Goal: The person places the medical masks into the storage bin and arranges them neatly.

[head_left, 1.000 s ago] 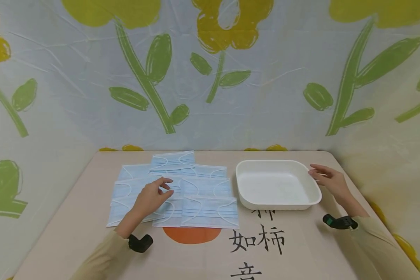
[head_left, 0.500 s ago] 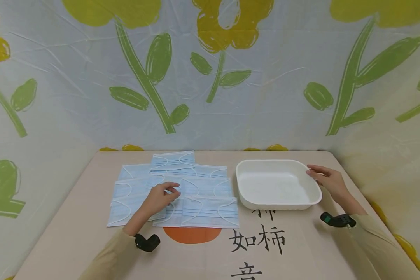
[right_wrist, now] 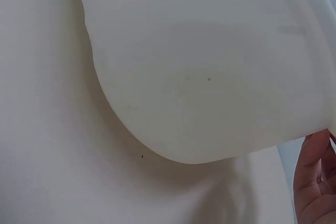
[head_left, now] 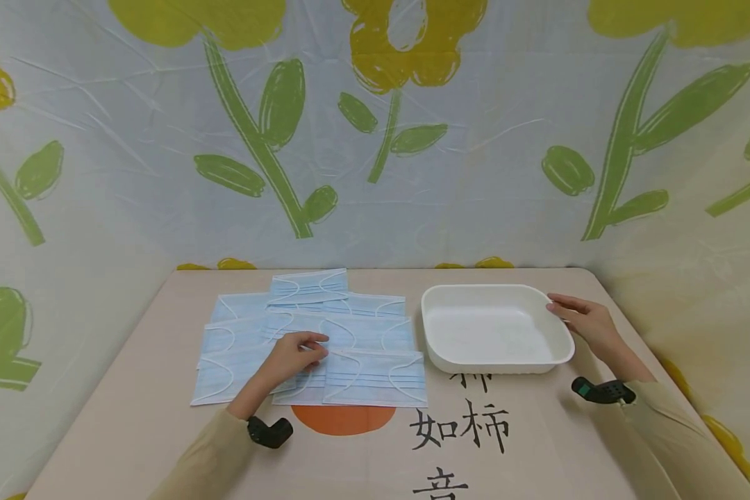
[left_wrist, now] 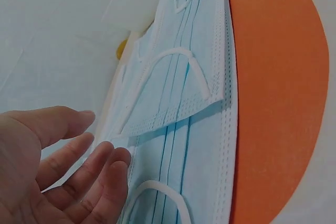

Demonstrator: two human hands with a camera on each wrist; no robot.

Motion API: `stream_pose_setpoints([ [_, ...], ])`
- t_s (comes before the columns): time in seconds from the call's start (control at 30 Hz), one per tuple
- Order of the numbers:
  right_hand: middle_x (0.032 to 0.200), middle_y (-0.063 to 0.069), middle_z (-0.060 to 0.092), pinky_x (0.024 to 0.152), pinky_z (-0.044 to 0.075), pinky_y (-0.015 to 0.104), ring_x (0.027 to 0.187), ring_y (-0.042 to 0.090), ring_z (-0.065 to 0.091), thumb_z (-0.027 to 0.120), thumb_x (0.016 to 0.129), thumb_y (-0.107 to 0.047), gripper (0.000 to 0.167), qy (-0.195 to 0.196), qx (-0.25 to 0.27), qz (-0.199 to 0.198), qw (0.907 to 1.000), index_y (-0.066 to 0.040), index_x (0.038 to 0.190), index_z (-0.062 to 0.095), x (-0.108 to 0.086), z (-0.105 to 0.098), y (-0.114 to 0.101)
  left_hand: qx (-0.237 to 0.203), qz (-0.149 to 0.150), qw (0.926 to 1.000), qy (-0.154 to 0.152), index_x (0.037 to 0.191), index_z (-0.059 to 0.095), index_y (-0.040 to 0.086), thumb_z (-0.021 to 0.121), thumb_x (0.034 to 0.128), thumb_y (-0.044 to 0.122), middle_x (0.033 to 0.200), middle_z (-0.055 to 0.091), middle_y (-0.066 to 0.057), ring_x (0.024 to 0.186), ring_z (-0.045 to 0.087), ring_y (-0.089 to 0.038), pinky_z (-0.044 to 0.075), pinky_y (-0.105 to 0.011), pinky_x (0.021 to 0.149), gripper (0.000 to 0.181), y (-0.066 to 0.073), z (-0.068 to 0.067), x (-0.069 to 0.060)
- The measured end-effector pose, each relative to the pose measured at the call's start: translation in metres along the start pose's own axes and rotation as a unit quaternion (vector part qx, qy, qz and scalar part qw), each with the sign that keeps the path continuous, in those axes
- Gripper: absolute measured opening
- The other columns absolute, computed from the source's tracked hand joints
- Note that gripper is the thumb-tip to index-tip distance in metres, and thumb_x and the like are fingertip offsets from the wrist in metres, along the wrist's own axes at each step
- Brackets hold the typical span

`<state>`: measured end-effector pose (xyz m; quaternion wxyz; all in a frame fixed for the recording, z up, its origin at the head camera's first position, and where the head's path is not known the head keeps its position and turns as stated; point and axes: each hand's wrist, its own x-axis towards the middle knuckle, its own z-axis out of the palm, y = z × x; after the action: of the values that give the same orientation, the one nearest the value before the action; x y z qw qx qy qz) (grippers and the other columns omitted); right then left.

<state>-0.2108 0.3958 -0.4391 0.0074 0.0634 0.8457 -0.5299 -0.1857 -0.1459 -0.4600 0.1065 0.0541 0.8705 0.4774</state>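
Observation:
Several light blue disposable face masks (head_left: 375,378) with white ear loops lie overlapping on the left half of the table. My left hand (head_left: 292,357) hovers over them with loosely bent fingers. In the left wrist view the left hand (left_wrist: 68,166) has thumb and fingers apart, holding nothing, close to the edge of one mask (left_wrist: 173,77). To the right stands a white rectangular plastic tray (head_left: 500,364). My right hand (head_left: 590,330) pinches its right rim between thumb and fingers. The right wrist view shows the right hand (right_wrist: 315,182) at the rim, partly cut off by the frame.
The table (head_left: 362,458) has a beige cloth with an orange shape and black characters printed on it. A flowered curtain (head_left: 475,208) closes off the back and both sides. Each wrist bears a black camera (head_left: 270,432).
My left hand has moved right and slightly nearer over the masks. My right hand has shifted slightly left and now holds the tray's rim. Masks and tray look unmoved.

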Motion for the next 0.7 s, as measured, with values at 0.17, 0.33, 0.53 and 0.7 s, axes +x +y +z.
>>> stream_pose_setpoints([
  [0.17,0.087,-0.04,0.055,0.068,0.048,0.007,0.08,-0.019,0.054,0.062,0.092,-0.039,0.056,0.004,-0.006,0.001,1.0,-0.002,0.134,0.054,0.0011,-0.0001,0.0004,0.003,-0.001,1.0,0.003,0.114,0.068,0.004,0.07,0.0864,0.015,0.087,0.069,-0.004,0.065,0.06,-0.012,0.053,-0.023,0.062,0.03,-0.0002,0.0035,0.0003],
  [0.33,0.086,-0.04,0.055,0.068,0.048,0.008,0.081,-0.018,0.054,0.062,0.092,-0.039,0.055,0.004,-0.009,-0.002,1.0,-0.003,0.134,0.055,0.0021,-0.0006,0.0008,0.003,-0.011,0.9999,0.003,0.115,0.068,0.006,0.07,0.0852,0.015,0.085,0.069,-0.002,0.063,0.058,-0.012,0.052,-0.024,0.061,0.031,-0.0023,0.0071,0.0024],
  [0.53,0.086,-0.04,0.054,0.068,0.047,0.007,0.081,-0.018,0.053,0.059,0.094,-0.036,0.058,0.001,-0.014,0.002,0.9999,0.002,0.137,0.049,0.002,0.0004,0.0012,0.008,-0.012,0.9999,-0.004,0.116,0.067,0.004,0.07,0.0853,0.015,0.081,0.068,-0.002,0.062,0.057,-0.012,0.049,-0.023,0.06,0.033,-0.0045,0.009,0.0044],
  [0.7,0.084,-0.04,0.054,0.068,0.047,0.007,0.081,-0.019,0.053,0.06,0.094,-0.034,0.057,0.006,-0.014,0.007,0.9999,0.003,0.137,0.049,0.0021,0.0016,0.0019,0.022,-0.01,0.9996,-0.015,0.117,0.067,0.002,0.07,0.0858,0.015,0.081,0.07,-0.003,0.063,0.056,-0.012,0.047,-0.022,0.061,0.034,-0.0067,0.0097,0.0049],
])
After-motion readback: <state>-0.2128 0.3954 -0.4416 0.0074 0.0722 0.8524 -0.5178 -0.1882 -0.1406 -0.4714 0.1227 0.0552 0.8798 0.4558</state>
